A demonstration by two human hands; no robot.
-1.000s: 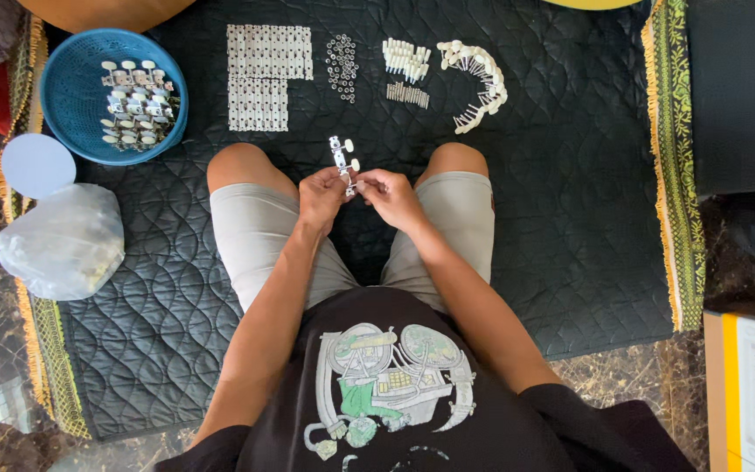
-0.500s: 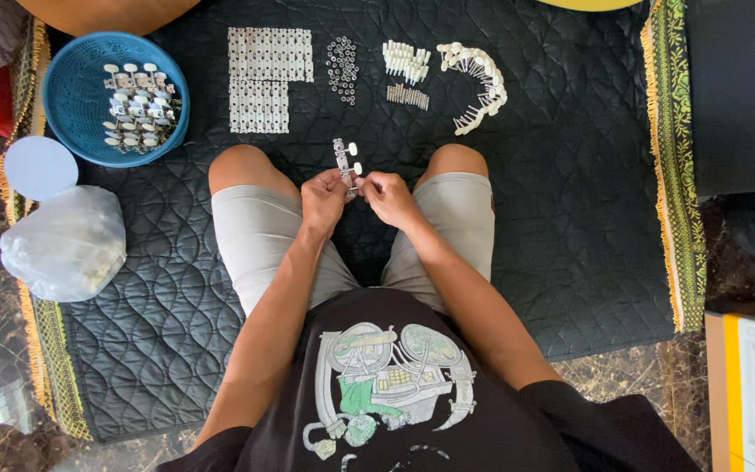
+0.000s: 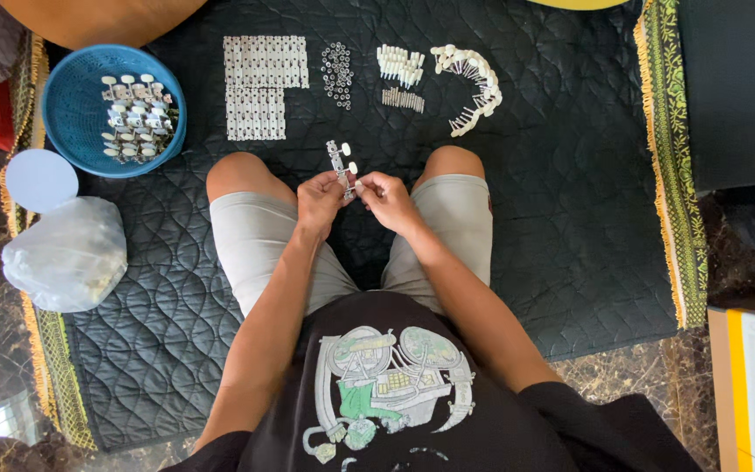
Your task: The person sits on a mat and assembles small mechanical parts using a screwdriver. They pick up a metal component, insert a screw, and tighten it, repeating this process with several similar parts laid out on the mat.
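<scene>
Two hands meet over one small part: the left hand (image 3: pixel 321 199) pinches the lower end of a metal tuner strip (image 3: pixel 340 166) between closed fingers (image 3: pixel 335 185), and the right hand (image 3: pixel 384 197) closes its fingers on the strip's side, seemingly at a pale knob. The strip stands nearly upright between the knees, above the black quilted mat (image 3: pixel 570 218), with two cream knobs showing on its right edge.

Handling, as judged: a thin stamped plate, light and stiff, smooth enough to slip. The knobs and posts look like the weak points, so the plate's flat edges offer the safest hold.

Counts, moving outward:
- One strip in hand.
- One group of flat plates (image 3: pixel 259 86) laid in tidy rows on the mat; individual pieces too small to count.
- One cluster of small dark rings or washers (image 3: pixel 336 72); number not legible.
- One heap of white pegs (image 3: pixel 400 64), with a short row of small metal pieces (image 3: pixel 403 100) just below it.
- One arc of cream-headed posts (image 3: pixel 472 86), too closely packed to count.
- One blue basket (image 3: pixel 76 109) at far left holding a pile of assembled strips.
- One pale round lid (image 3: pixel 41 180) and one clear plastic bag (image 3: pixel 67 253), both at the mat's left edge.
</scene>
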